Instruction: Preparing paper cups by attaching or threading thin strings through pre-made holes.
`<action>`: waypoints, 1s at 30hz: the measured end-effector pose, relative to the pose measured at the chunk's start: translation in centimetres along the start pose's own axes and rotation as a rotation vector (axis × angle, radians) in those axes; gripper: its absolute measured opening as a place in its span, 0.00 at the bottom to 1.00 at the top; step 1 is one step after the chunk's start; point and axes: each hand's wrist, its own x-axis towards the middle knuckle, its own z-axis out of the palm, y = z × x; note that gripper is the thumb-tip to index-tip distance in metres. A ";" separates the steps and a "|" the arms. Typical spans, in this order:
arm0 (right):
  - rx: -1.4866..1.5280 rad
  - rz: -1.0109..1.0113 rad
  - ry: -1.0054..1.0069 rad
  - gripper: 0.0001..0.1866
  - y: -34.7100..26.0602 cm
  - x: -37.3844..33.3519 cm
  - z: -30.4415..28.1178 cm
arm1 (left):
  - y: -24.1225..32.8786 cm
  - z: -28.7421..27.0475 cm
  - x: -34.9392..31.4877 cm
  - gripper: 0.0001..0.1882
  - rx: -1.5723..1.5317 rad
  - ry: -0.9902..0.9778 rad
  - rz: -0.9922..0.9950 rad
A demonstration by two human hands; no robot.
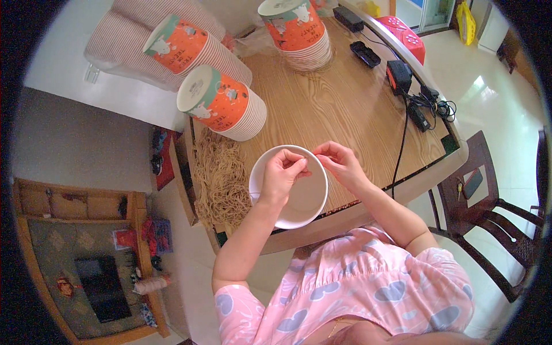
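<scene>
A white paper bowl (303, 201) stands upright at the near edge of the wooden table (345, 103). My left hand (283, 174) hovers over the bowl's rim with thumb and fingers pinched together. My right hand (340, 163) is just to its right, fingers also pinched, the two hands' fingertips almost meeting above the bowl's far rim. They seem to hold something thin between them, too small to make out. A heap of tan rubber bands (221, 178) lies on the table left of the bowl.
Stacks of orange-and-teal printed paper bowls lie on their sides at the left (224, 103) and back left (184, 46), and one stands at the back (299, 31). Black chargers and cables (420, 109) sit at the right edge. A dark wooden chair (489, 218) stands to the right.
</scene>
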 end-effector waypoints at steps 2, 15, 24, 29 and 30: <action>-0.023 0.009 0.000 0.07 0.0 0.0 0.0 | 0.0 0.0 0.0 0.03 -0.008 0.002 0.002; -0.042 0.010 -0.004 0.10 0.1 0.5 0.0 | 0.0 0.4 0.3 0.02 -0.014 0.009 0.018; -0.016 0.019 -0.038 0.09 0.2 1.1 -0.3 | 0.1 0.6 0.4 0.03 -0.045 0.034 0.024; -0.012 0.012 -0.043 0.09 0.4 1.2 -0.4 | 0.0 0.5 0.4 0.03 -0.051 0.063 0.052; -0.011 0.011 -0.042 0.09 0.4 1.2 -0.4 | 0.1 0.5 0.4 0.02 -0.054 0.062 0.054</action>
